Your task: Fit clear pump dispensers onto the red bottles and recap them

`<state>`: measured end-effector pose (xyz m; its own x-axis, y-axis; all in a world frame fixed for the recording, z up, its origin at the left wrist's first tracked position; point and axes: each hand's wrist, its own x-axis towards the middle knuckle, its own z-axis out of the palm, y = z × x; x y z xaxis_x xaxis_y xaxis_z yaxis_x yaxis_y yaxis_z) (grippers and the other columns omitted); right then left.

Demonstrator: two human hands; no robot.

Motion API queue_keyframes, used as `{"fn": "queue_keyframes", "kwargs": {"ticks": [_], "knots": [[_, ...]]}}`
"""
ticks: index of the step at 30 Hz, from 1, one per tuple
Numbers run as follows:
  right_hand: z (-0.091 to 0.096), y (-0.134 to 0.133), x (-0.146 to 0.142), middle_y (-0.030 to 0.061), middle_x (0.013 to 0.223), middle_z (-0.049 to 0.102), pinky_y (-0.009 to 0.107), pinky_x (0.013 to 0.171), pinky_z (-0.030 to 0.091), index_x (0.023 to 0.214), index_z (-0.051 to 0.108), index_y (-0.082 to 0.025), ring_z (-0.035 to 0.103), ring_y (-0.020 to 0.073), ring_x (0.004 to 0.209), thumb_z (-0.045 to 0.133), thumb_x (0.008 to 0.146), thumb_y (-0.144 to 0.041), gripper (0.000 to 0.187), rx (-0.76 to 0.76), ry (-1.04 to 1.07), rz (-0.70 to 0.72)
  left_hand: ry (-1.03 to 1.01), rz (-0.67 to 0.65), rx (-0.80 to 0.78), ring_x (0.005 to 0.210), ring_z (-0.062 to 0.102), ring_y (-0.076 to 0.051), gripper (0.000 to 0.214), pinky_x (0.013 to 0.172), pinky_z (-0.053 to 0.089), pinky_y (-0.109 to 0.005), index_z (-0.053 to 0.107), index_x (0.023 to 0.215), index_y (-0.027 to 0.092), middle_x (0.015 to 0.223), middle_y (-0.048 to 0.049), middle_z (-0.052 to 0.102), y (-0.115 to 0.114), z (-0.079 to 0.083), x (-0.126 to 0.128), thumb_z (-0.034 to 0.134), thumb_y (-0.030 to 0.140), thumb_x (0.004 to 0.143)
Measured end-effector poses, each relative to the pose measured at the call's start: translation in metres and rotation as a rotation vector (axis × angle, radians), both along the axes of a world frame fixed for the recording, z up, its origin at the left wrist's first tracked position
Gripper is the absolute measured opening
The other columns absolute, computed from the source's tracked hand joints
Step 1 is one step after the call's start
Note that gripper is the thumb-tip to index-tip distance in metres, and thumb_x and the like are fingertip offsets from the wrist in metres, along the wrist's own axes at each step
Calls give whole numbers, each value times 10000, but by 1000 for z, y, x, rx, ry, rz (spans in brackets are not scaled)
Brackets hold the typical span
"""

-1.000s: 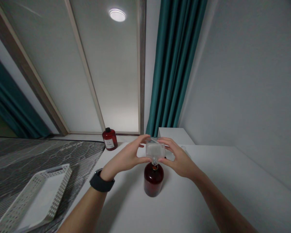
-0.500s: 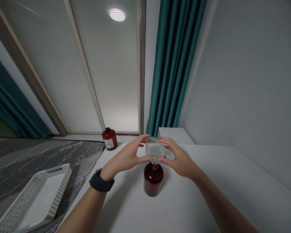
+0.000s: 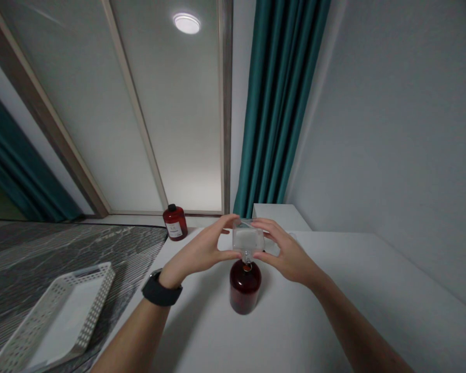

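Between both hands is a small clear bottle with a pale label, tipped upside down. My left hand grips its left side with thumb and fingers, and my right hand grips its right side. The clear neck points down at the open mouth of a dark red bottle, which stands upright on the white table. Whether the neck touches the mouth or hovers just above it, I cannot tell. A black watch is on my left wrist.
A second red bottle with a black cap and white label stands at the table's far left corner. On the grey patterned surface to the left lies a white perforated basket. A white box-like block stands behind the table, before the green curtain.
Almost nothing differs. Both hands hold the clear bottle over the red one as before; the whole view has shifted only very slightly.
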<state>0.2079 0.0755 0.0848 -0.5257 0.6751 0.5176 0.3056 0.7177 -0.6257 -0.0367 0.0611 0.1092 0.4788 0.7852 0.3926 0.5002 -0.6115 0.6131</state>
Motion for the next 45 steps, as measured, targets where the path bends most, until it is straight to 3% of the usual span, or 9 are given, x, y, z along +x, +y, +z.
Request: {"fn": "queue_keyframes", "kwargs": {"ticks": [45], "knots": [[6,-6,0,83,1478,436,541,1145,390,1382,461,-344,423,271,1397,666,890,-282,537,2,-40,-28,45,17,57,1230,577,-286,728,1048,495,-494,384,1385,280,1377,-94,561,-3,7,2,780,445,797]]}}
